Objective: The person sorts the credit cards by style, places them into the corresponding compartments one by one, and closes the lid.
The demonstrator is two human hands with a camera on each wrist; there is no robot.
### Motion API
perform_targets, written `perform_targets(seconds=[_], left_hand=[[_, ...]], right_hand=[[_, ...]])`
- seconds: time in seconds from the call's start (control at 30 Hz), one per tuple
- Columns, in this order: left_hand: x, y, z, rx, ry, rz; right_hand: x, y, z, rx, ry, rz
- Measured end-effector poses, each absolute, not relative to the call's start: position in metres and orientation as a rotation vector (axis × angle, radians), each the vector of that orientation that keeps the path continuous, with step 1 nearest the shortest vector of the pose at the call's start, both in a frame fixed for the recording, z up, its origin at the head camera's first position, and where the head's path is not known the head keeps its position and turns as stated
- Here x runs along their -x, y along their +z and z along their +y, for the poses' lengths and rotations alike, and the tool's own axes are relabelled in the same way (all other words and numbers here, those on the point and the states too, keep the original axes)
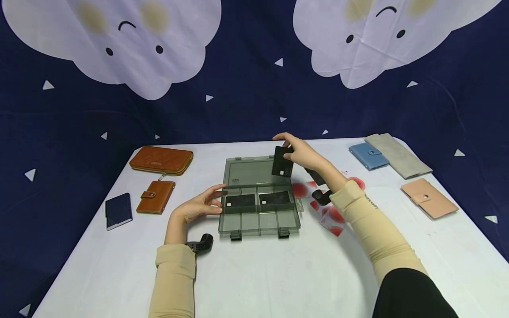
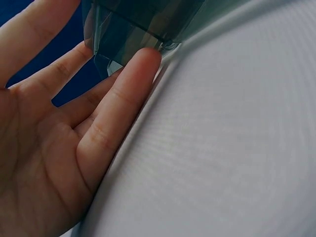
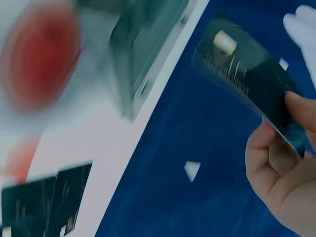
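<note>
Navy cloth (image 1: 246, 79) printed with white clouds (image 1: 151, 66) was hung behind a white counter (image 1: 274, 274). Straight to the hands: a black card (image 1: 281, 162) was pinched between the thumb and fingers of the right hand (image 1: 305, 154), seen tilted against the right end of the opened lid (image 1: 248, 171)! Over on the other side, the left edge of the smoky divided box (image 1: 248, 232) was touched by the left hand (image 1: 200, 205), its fingers extended rather than clenched. Inside, the two rear compartments were each filled by a dark card, one left (image 1: 240, 201), one right (image 1: 274, 198). Under the right arm, a red-patterned wrapper (image 1: 334, 217) was partly covered, and further dark cards (image 3: 28, 205) were caught close by in the right wrist view. Out wide left, a brown zip purse (image 1: 161, 160), a tan snap wallet (image 1: 156, 197) and a navy booklet (image 1: 119, 211) were lined up; far right, places were taken by a blue wallet (image 1: 369, 156), a grey wallet (image 1: 399, 156) and a peach wallet (image 1: 430, 198).
</note>
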State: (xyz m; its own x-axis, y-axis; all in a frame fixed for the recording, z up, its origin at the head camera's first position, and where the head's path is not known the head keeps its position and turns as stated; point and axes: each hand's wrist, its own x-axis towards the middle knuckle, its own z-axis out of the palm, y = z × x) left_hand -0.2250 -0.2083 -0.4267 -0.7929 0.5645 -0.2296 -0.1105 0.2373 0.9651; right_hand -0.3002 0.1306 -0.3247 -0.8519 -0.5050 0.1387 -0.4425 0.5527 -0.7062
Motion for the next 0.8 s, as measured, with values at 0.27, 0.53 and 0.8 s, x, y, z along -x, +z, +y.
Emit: perform_targets(seconds=[0.27, 0.53, 0.8], left_hand=[[0.225, -0.426, -0.209, -0.409, 1.608, 1.948], [0.225, -0.425, -0.207, -0.387, 1.595, 1.976], [0.225, -0.424, -0.207, -0.376, 1.582, 1.997]], right_hand=[[0.281, -0.334, 0.098, 0.628, -1.457, 2.422], [0.272, -0.347, 0.075, 0.525, -1.258, 2.451], [0.266, -0.354, 0.058, 0.549, -1.027, 2.364]])
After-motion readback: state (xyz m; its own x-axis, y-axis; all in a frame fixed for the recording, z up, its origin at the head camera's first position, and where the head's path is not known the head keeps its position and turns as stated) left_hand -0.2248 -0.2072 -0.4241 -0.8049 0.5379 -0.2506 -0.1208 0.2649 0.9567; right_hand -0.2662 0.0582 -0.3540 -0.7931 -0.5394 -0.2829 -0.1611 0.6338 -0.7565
